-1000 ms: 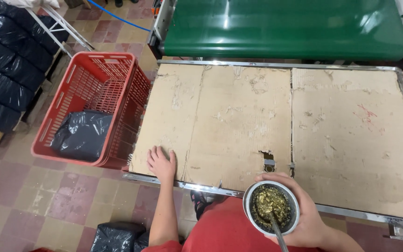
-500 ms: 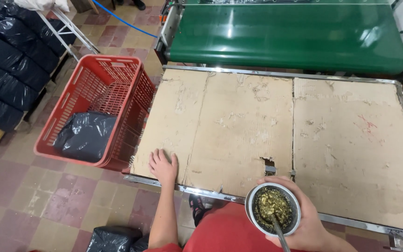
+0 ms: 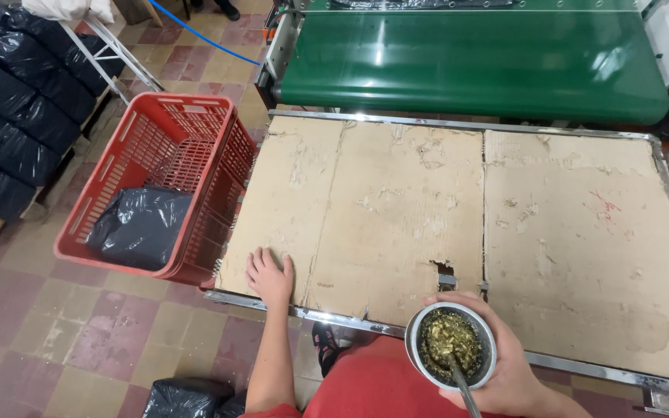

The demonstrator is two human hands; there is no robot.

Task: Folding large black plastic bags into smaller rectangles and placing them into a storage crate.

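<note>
Right hand (image 3: 505,371) wrapped round cup (image 3: 451,345) of green herb with metal straw (image 3: 464,391), near table (image 3: 458,209) edge; left hand (image 3: 270,276) flat, fingers spread, on cardboard beside red crate (image 3: 172,182)

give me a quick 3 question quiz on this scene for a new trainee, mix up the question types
1. True or false: the left hand lies flat on the cardboard-covered table.
2. What does the right hand hold?
A. a black bag
B. a round metal-rimmed cup of green chopped herb with a metal straw in it
C. a red crate
3. Fill in: the black plastic bag lies inside the red ____ beside the table.

Key
1. True: palm down near the table's near left corner.
2. B.
3. Crate: the red crate stands on the tiled floor, left of the table, with the green conveyor belt beyond the table.
</note>
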